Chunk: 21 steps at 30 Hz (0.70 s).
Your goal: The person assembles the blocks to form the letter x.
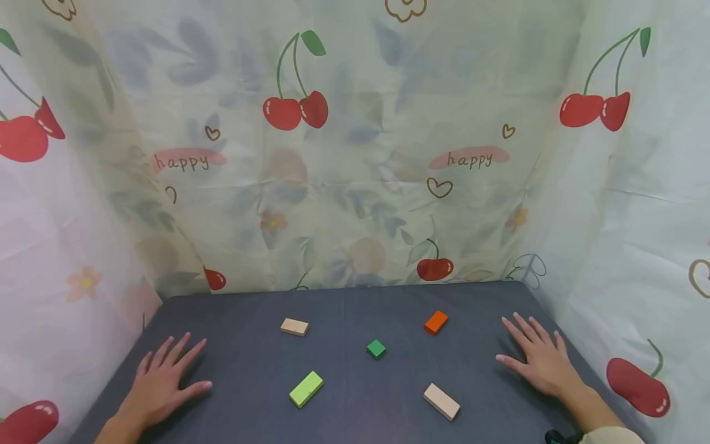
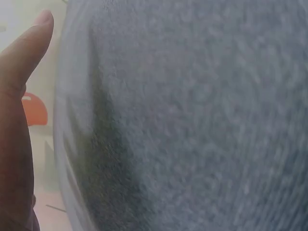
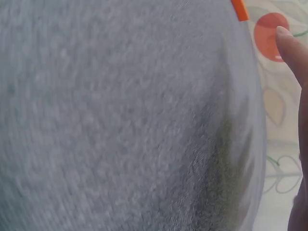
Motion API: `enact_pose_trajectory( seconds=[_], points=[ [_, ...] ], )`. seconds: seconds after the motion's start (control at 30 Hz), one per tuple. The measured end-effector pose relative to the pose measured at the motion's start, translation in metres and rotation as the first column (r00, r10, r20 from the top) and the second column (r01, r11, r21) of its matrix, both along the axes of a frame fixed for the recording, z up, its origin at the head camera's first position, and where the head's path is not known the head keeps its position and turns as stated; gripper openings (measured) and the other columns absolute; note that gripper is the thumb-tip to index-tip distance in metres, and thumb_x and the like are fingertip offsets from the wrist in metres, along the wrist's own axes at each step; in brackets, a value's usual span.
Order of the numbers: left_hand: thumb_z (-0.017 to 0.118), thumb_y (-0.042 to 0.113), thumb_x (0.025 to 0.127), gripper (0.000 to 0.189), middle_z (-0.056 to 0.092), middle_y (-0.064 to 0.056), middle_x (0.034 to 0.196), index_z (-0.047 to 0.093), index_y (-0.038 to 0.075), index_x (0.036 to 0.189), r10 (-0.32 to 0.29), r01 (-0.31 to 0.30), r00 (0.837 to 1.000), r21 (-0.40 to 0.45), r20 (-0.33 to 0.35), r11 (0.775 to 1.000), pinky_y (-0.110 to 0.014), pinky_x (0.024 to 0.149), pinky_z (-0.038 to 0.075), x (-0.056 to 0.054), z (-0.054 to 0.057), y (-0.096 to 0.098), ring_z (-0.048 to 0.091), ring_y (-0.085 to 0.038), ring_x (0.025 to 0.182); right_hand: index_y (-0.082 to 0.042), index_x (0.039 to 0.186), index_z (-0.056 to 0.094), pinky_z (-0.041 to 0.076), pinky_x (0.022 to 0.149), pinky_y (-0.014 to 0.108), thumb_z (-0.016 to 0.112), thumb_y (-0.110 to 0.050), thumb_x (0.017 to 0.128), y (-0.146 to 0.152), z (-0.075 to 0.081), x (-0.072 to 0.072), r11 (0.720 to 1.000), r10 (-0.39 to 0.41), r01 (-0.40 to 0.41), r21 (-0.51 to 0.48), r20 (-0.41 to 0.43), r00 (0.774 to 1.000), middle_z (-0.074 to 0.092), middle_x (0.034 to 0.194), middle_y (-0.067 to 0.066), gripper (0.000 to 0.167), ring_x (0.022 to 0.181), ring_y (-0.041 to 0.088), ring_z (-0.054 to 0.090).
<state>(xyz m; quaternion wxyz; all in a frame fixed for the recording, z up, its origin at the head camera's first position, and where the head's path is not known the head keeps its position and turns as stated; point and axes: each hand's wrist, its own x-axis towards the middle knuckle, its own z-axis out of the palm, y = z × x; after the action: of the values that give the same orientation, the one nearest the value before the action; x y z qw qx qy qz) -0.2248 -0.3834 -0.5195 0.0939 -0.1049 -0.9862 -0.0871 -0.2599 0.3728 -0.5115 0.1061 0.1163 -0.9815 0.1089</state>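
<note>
My left hand [image 1: 161,382], fingers spread and holding nothing, is over the left side of the dark grey table [image 1: 244,425]. On the right side my right hand [image 1: 538,357] is spread the same way, also with nothing in it. Between them lie several small blocks: a light green block [image 1: 306,389] nearest the left hand, a tan block [image 1: 294,327] behind it, and a small green cube [image 1: 376,349] in the middle. An orange block [image 1: 436,322] and a pale pinkish block [image 1: 441,401] are nearer the right hand. Both wrist views show a thumb and its shadow on the cloth.
A curtain [image 1: 344,185] printed with cherries and leaves hangs behind the table and along both sides. The table's far edge meets it. At the bottom right a black strap [image 1: 561,436] shows by the cream sleeve [image 1: 610,436].
</note>
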Motion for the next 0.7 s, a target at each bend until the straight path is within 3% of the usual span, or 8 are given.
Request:
enact_pose_trajectory(
  seconds=[0.23, 0.47, 0.7],
  points=[
    [0.061, 0.067, 0.083, 0.084, 0.029, -0.019, 0.154, 0.037, 0.023, 0.151, -0.019, 0.019, 1.0, 0.033, -0.013, 0.999, -0.071, 0.097, 0.017, 0.0, 0.003, 0.01, 0.022, -0.047, 0.135, -0.019, 0.154, 0.031, 0.012, 0.098, 0.075, 0.064, -0.059, 0.086, -0.006, 0.0, 0.008, 0.998, 0.017, -0.016, -0.054, 0.006, 1.0, 0.029, 0.153, 0.021, 0.085, 0.135, 0.049, 0.024],
    [0.063, 0.065, 0.083, 0.087, 0.03, -0.022, 0.152, 0.035, 0.021, 0.152, -0.006, 0.006, 1.0, 0.075, -0.007, 0.997, -0.073, 0.093, 0.02, 0.0, 0.003, 0.017, 0.025, -0.049, 0.134, -0.017, 0.152, 0.035, 0.029, 0.091, 0.073, 0.069, -0.054, 0.085, -0.012, -0.004, 0.017, 0.991, 0.061, -0.064, -0.118, -0.033, 0.998, 0.035, 0.15, 0.02, 0.084, 0.132, 0.048, 0.033],
    [0.065, 0.063, 0.082, 0.086, 0.035, -0.022, 0.15, 0.038, 0.018, 0.151, -0.016, 0.018, 1.0, 0.101, -0.02, 0.995, -0.073, 0.091, 0.025, 0.003, -0.003, 0.024, 0.03, -0.049, 0.132, -0.013, 0.15, 0.038, 0.032, 0.09, 0.072, 0.069, -0.056, 0.083, -0.025, -0.004, 0.024, 0.985, 0.073, -0.071, -0.157, 0.01, 0.997, 0.037, 0.148, 0.023, 0.086, 0.129, 0.047, 0.037]
  ],
)
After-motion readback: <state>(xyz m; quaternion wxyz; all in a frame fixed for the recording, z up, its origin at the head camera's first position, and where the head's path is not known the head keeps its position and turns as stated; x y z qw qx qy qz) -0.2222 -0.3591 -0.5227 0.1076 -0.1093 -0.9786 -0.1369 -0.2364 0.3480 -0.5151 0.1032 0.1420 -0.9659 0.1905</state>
